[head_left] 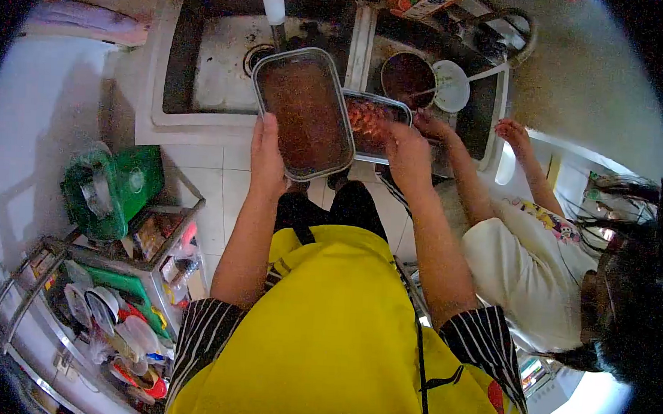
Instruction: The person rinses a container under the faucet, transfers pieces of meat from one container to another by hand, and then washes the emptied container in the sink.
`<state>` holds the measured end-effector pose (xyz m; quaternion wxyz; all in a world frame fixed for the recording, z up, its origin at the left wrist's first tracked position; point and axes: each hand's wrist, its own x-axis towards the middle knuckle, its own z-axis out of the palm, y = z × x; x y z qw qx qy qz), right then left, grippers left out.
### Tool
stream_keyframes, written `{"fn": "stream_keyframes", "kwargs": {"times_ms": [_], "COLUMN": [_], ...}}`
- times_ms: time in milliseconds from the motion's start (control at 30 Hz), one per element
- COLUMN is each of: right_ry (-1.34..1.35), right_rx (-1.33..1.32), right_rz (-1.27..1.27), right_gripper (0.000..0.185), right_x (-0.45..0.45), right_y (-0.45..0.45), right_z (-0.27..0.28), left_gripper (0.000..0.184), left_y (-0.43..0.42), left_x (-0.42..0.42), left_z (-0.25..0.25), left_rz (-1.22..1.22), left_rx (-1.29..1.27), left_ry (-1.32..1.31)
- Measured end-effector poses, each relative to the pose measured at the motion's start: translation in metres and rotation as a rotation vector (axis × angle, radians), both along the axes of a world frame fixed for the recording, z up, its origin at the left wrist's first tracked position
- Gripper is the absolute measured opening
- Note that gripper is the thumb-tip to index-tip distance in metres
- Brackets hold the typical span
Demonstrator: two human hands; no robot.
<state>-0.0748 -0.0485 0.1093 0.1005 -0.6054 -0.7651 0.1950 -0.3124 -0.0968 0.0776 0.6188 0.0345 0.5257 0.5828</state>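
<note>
My left hand [268, 155] is closed on the left side of a clear rectangular food container [306, 112] with a pale rim, tilted at the front edge of the sink. A brownish surface shows through or inside it; I cannot tell which. Partly behind it is a second rectangular container [366, 147] with reddish food [369, 119] inside. My right hand [409, 157] is closed over the right end of this second container, its fingers slightly blurred. Another person's hand [432, 127] is close to the same corner.
The double sink [152, 115] has a white faucet [273, 5] over its left basin. A dark round pot [407, 72] and a white bowl [450, 86] sit in the right basin. The other person [527, 262] stands at my right. A rack [82, 250] with green boards and dishes is at left.
</note>
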Motion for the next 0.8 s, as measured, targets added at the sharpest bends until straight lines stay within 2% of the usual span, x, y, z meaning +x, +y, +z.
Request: {"fn": "stream_keyframes", "kwargs": {"times_ms": [100, 200, 300, 400, 500, 600, 700, 767, 800], "right_ry": [0.043, 0.182, 0.244, 0.088, -0.244, -0.276, -0.246, -0.134, -0.078], "right_rx": [0.097, -0.031, 0.074, -0.053, -0.175, -0.302, -0.271, -0.221, -0.195], "right_rz": [0.000, -0.032, 0.279, 0.326, 0.342, 0.301, 0.380, 0.444, 0.472], "right_gripper": [0.020, 0.019, 0.025, 0.030, 0.035, 0.034, 0.023, 0.021, 0.020], "right_x": [0.001, -0.026, -0.051, -0.076, -0.093, -0.103, -0.101, -0.097, -0.097], "right_y": [0.004, 0.004, -0.001, -0.001, 0.003, 0.003, 0.004, 0.000, 0.001], "right_z": [-0.001, 0.034, 0.040, 0.029, 0.020, 0.015, -0.006, -0.023, -0.022], "left_gripper": [0.064, 0.063, 0.061, 0.062, 0.070, 0.070, 0.070, 0.070, 0.062], "left_y": [-0.003, -0.003, -0.001, 0.004, 0.006, 0.012, 0.016, 0.020, 0.020], "left_x": [-0.003, -0.002, 0.003, 0.006, 0.010, 0.016, 0.015, 0.018, 0.020], "left_z": [-0.017, -0.020, -0.022, -0.031, -0.031, -0.043, -0.050, -0.045, -0.042], "left_rz": [0.009, 0.003, -0.020, -0.019, -0.015, -0.024, -0.033, -0.030, -0.017], "left_rx": [-0.009, 0.018, 0.059, 0.079, 0.057, 0.063, 0.054, 0.058, 0.058], "left_ry": [-0.021, -0.026, -0.030, -0.043, -0.042, -0.035, 0.007, -0.016, 0.022]}}
